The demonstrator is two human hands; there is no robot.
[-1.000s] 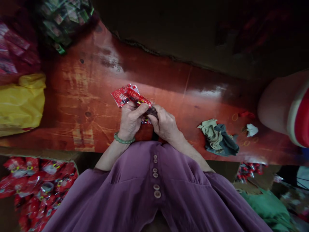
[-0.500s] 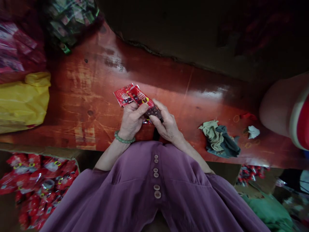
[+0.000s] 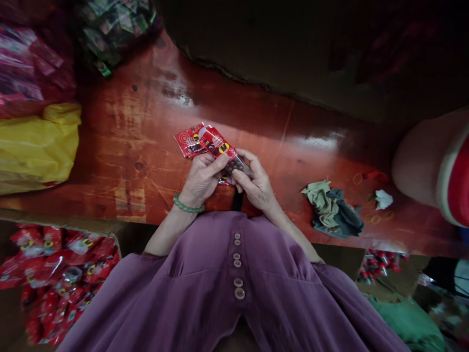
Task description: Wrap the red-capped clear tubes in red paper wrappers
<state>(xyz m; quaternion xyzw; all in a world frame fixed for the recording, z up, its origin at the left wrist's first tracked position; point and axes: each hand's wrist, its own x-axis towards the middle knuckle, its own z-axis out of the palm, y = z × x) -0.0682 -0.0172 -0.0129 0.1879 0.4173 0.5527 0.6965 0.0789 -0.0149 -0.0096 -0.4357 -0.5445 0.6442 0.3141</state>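
Purple cloth of the person's buttoned shirt fills the near view; just past it, over the near edge of the glossy red-brown wooden bench, the left hand and right hand have fingers clamped on a small stack of red crinkly plastic snack sachets. They look light, limp and slippery, best pinched across the flat sealed ends.

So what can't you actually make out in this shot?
- Print on the red packets, head view: too small and blurred.
- Lower ends of the packets: hidden by the left hand and right hand.
- Box of packets at lower left: cut by the frame edge.
- Pale round thing at right: cut by the edge, so I can't tell what it is.
- Space past the table: too dark.
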